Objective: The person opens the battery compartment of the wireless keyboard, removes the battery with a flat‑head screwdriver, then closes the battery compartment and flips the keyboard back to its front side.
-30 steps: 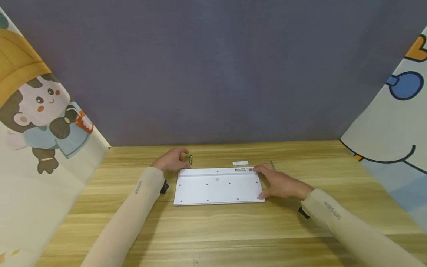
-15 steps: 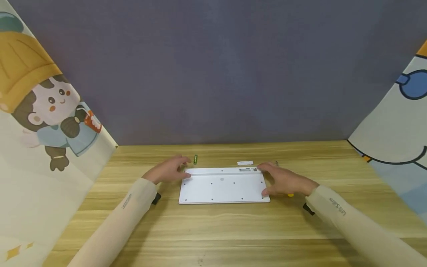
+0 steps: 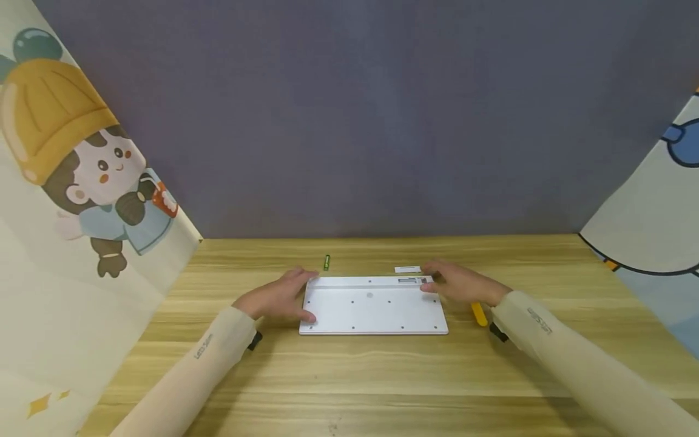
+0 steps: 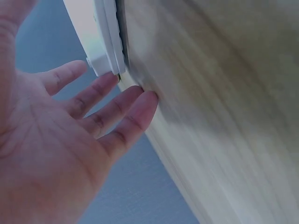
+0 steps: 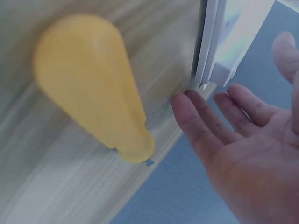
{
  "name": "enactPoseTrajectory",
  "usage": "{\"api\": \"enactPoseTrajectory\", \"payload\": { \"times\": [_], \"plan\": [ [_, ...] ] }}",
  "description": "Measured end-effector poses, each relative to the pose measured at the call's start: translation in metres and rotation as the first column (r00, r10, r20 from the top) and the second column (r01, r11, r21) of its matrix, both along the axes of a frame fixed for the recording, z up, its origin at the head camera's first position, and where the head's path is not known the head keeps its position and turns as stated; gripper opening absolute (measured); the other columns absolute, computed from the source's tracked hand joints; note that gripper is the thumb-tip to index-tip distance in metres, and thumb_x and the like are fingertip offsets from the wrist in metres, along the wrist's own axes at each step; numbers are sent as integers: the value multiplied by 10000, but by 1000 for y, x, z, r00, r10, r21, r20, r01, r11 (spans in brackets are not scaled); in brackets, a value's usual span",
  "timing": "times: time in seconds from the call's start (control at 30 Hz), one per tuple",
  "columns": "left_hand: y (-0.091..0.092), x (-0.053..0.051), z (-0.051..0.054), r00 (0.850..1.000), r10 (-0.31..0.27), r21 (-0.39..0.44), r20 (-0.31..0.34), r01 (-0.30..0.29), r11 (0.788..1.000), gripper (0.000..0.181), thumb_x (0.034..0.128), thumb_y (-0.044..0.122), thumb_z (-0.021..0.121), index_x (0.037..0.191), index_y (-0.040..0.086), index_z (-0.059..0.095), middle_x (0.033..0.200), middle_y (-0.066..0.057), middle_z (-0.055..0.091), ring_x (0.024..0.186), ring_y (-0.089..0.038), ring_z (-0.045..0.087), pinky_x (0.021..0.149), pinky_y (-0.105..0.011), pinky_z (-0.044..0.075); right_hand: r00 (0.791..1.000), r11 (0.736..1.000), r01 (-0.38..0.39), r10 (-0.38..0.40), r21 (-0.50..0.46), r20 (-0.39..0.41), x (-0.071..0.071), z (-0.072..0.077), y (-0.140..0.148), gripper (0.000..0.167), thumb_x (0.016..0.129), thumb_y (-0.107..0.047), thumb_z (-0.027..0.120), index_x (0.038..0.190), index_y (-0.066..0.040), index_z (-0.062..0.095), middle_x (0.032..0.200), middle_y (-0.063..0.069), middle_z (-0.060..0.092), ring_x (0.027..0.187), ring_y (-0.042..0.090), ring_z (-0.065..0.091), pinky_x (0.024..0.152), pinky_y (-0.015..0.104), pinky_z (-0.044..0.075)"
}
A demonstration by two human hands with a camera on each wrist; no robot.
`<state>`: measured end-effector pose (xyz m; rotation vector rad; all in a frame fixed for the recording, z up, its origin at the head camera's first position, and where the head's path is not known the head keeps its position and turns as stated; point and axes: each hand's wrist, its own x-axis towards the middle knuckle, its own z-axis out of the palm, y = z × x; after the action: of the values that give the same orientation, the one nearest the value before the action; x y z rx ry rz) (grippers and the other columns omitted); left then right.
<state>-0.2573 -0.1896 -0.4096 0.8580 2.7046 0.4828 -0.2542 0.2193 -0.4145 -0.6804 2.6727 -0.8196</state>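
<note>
A white keyboard [image 3: 371, 312] lies underside up, its long sides running left to right. Near its far right corner is an uncovered battery compartment [image 3: 407, 280]. My left hand [image 3: 281, 297] is at the keyboard's left end; the left wrist view shows its fingers [image 4: 126, 126] loosely extended beside the corner. At the right end is my right hand [image 3: 459, 282], its thumb over the far corner near the compartment; in the right wrist view its fingers [image 5: 201, 130] are extended around the corner. Neither hand visibly grips the keyboard.
A green battery [image 3: 326, 262] lies beyond the keyboard's far left corner. Behind the compartment lies a small white cover [image 3: 407, 269]. A yellow-handled screwdriver [image 5: 88, 74] lies to the right, partly under my right hand in the head view. A grey panel [image 3: 382, 152] closes the back.
My left hand has moved from beside the battery to the keyboard's left end. The right thumb has shifted from the near right corner to the far one, and the yellow handle has come into sight.
</note>
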Motion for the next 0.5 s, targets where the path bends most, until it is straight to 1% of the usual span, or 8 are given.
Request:
{"api": "enactPoseTrajectory", "payload": {
  "times": [0.1, 0.2, 0.37, 0.5],
  "plan": [
    [0, 4, -2, 999, -19, -14, -27, 19, 1000, 1007, 670, 506, 808, 1447, 70, 338, 1367, -98, 396, 1252, -251, 386, 1001, -422, 374, 1000, 1000, 3, -4, -4, -3, -8, 0, -2, 625, 944, -403, 546, 1387, 18, 410, 1366, 217, 425, 1179, 371, 475, 937, 517, 416],
    [-1, 8, -4, 999, -23, -21, -35, 22, 1000, 1037, 648, 488, 829, 1453, 71, 325, 1378, -96, 378, 1250, -248, 382, 999, -410, 373, 1000, 1000, 2, -2, -16, 1, -16, -1, -4, 551, 964, -327, 543, 1367, 32, 430, 1334, 224, 459, 1164, 373, 494, 919, 508, 434],
    [0, 12, -6, 1000, -11, -18, -19, 10, 1000, 1090, 617, 488, 849, 1468, 82, 302, 1424, -102, 335, 1280, -274, 350, 1003, -439, 362, 1000, 999, 9, -9, -38, 0, -31, -5, -7, 416, 970, -164, 548, 1320, 48, 475, 1259, 202, 531, 1133, 346, 528, 885, 454, 473],
    [2, 14, -6, 1000, -4, -12, -8, 4, 1000, 1108, 608, 503, 848, 1475, 93, 293, 1441, -107, 326, 1299, -306, 324, 996, -481, 359, 1000, 1000, 8, -8, -23, -27, -41, -7, -10, 353, 942, -95, 582, 1262, 46, 537, 1198, 177, 568, 1080, 321, 553, 855, 432, 484]
  ]
}}
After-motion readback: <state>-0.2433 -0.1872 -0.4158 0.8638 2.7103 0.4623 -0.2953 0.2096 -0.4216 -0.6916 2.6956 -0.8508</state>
